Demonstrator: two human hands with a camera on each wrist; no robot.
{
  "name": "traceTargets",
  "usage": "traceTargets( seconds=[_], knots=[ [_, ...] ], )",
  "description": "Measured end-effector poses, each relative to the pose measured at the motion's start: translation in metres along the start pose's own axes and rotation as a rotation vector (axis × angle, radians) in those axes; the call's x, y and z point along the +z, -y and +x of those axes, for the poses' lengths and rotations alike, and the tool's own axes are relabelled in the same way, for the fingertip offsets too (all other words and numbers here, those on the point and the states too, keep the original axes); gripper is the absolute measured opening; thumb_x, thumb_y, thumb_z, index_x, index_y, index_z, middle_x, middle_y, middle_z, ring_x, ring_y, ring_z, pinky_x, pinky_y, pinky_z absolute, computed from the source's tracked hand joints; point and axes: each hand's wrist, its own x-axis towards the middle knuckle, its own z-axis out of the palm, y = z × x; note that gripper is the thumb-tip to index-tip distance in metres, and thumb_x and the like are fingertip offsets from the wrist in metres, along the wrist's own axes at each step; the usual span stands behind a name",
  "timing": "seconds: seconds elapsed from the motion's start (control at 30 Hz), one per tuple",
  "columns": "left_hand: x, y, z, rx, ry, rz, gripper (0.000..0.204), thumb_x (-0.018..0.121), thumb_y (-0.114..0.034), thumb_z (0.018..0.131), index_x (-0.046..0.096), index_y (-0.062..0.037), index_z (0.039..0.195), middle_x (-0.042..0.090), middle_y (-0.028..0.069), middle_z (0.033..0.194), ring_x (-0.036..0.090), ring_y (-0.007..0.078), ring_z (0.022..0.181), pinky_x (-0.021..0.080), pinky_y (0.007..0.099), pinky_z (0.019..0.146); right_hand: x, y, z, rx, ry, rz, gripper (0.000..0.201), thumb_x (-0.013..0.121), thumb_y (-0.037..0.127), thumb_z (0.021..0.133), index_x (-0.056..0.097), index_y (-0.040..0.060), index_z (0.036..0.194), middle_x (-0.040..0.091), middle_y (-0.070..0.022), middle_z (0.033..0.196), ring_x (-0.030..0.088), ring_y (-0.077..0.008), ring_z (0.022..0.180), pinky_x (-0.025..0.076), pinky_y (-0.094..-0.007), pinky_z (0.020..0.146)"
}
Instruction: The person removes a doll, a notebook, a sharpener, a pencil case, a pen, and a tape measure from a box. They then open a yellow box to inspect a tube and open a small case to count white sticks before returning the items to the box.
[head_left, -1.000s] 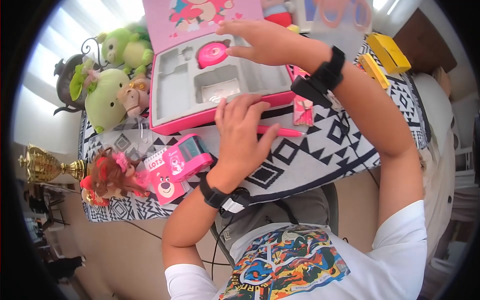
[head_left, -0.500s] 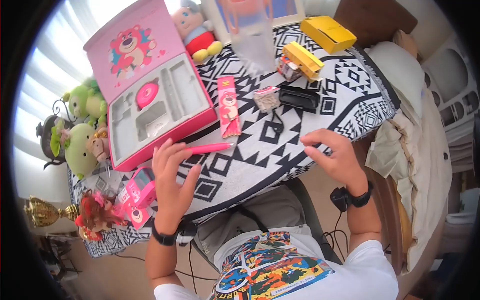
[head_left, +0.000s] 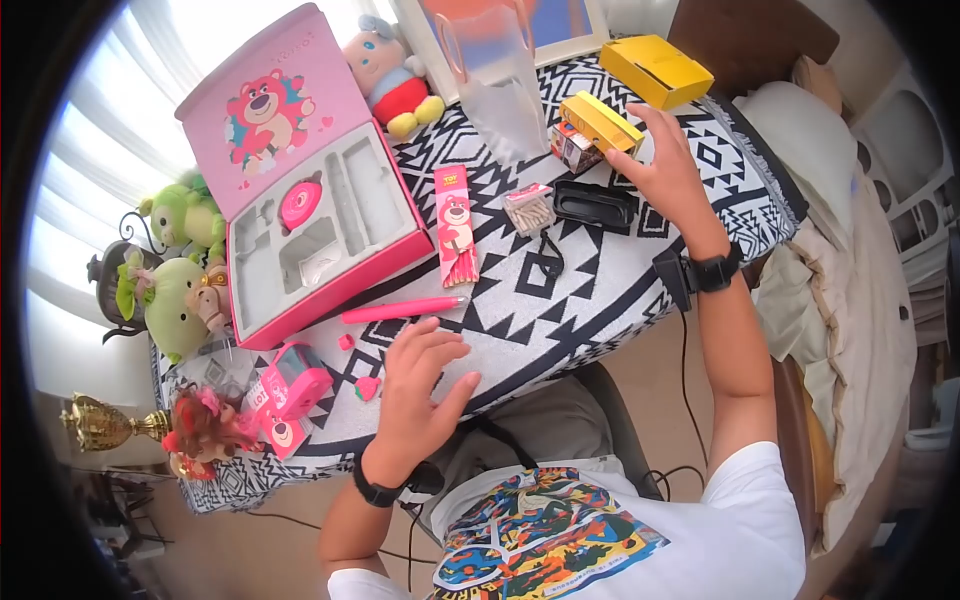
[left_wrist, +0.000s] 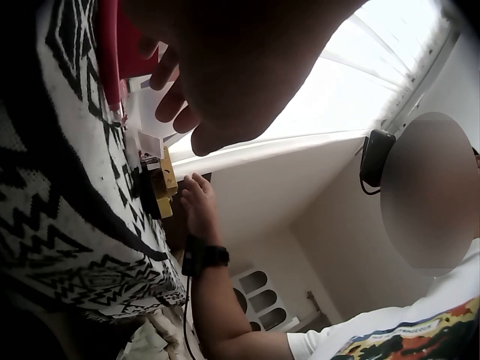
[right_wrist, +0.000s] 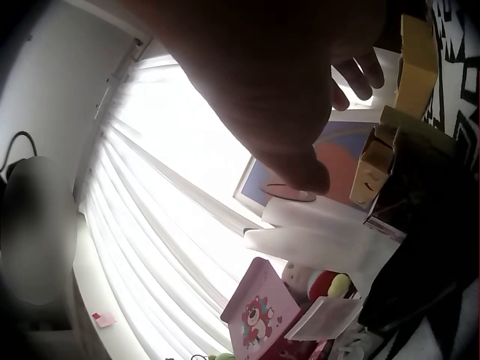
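My left hand (head_left: 415, 395), open with fingers spread, holds nothing just below a pink pen (head_left: 403, 309) and right of a strawberry-shaped piece (head_left: 367, 387) and a small pink piece (head_left: 346, 342). Reaching to the right, my right hand (head_left: 672, 170) has its fingers apart beside a small yellow box (head_left: 602, 122); contact with it cannot be told. Left of that hand lie a black tray (head_left: 595, 207) and a packet of white sticks (head_left: 530, 210). In the left wrist view my left hand (left_wrist: 232, 75) is dark; in the right wrist view my right hand (right_wrist: 277, 97) is near the yellow box (right_wrist: 371, 172).
An open pink box (head_left: 330, 290) with a round pink item (head_left: 300, 205) stands at the left. Nearby are a pink bear packet (head_left: 456, 225), a clear bag (head_left: 500, 100), a larger yellow box (head_left: 657, 72), plush toys (head_left: 172, 305), a doll (head_left: 205, 425) and a gold trophy (head_left: 103, 422).
My right hand has moved from over the pink box, past the table's front edge, to beside the yellow box. My left hand has drawn away from the pink box, and two small pink pieces now show.
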Motion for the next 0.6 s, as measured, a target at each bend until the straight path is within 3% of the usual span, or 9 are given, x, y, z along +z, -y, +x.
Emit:
traceTargets(
  seconds=[0.13,0.2,0.27,0.33,0.37,0.47,0.6],
  knots=[
    [0.007,0.001,0.004,0.019,0.05,-0.017,0.028,0.077,-0.01,0.082,0.068,-0.0054,0.108,0.069,0.0112,0.115,0.056,0.037,0.126,0.043,0.0463,0.106,0.012,-0.006,0.036,-0.068,0.128,-0.108,0.071,0.078,0.038,0.083,0.052,0.0087,0.142,0.054,-0.0182,0.14,0.049,-0.0384,0.132,0.039,-0.0447,0.113],
    [0.007,0.001,0.008,0.032,0.061,-0.028,0.028,0.077,-0.01,0.082,0.068,-0.0049,0.108,0.069,0.0113,0.114,0.056,0.037,0.125,0.043,0.0461,0.105,0.011,-0.011,0.053,0.019,0.31,-0.231,0.076,0.078,0.041,0.084,0.048,0.0117,0.148,0.052,-0.018,0.146,0.044,-0.0344,0.14,0.037,-0.0422,0.116],
    [0.005,0.001,0.013,0.04,0.056,-0.042,0.028,0.077,-0.01,0.083,0.068,-0.0047,0.108,0.069,0.0114,0.114,0.056,0.0368,0.125,0.044,0.0461,0.105,0.013,-0.013,0.067,0.062,0.365,-0.312,0.087,0.079,0.045,0.081,0.042,0.0105,0.152,0.053,-0.0213,0.145,0.048,-0.036,0.138,0.04,-0.0423,0.114],
    [0.003,-0.001,0.016,0.053,0.056,-0.055,0.028,0.077,-0.01,0.083,0.068,-0.0044,0.108,0.069,0.0116,0.113,0.057,0.0366,0.124,0.044,0.0461,0.105,0.015,-0.015,0.074,0.216,0.624,-0.326,0.097,0.079,0.052,0.076,0.041,0.0066,0.153,0.055,-0.0255,0.14,0.058,-0.0395,0.127,0.048,-0.0429,0.106],
    [0.003,-0.002,0.019,0.054,0.054,-0.061,0.027,0.077,-0.01,0.083,0.068,-0.0042,0.108,0.069,0.0117,0.113,0.057,0.0365,0.124,0.044,0.0459,0.105,0.018,-0.015,0.074,0.206,0.616,-0.321,0.102,0.081,0.05,0.074,0.038,0.0044,0.154,0.056,-0.0286,0.137,0.063,-0.0407,0.119,0.051,-0.0422,0.102],
    [0.005,-0.002,0.022,0.06,0.052,-0.079,0.026,0.077,-0.012,0.084,0.068,-0.0041,0.108,0.069,0.012,0.112,0.057,0.0366,0.123,0.043,0.0463,0.105,0.015,-0.003,0.073,0.239,0.656,-0.285,0.101,0.085,0.041,0.074,0.036,0.0031,0.154,0.053,-0.0296,0.144,0.057,-0.038,0.13,0.044,-0.0394,0.111],
    [0.008,-0.001,0.024,0.074,0.062,-0.093,0.026,0.077,-0.013,0.085,0.068,-0.0042,0.107,0.068,0.0121,0.112,0.058,0.0369,0.121,0.042,0.0468,0.105,0.022,-0.011,0.066,0.236,0.601,-0.3,0.095,0.083,0.022,0.075,0.036,0.0069,0.155,0.055,-0.0273,0.14,0.059,-0.0387,0.125,0.047,-0.0404,0.108]
  ],
)
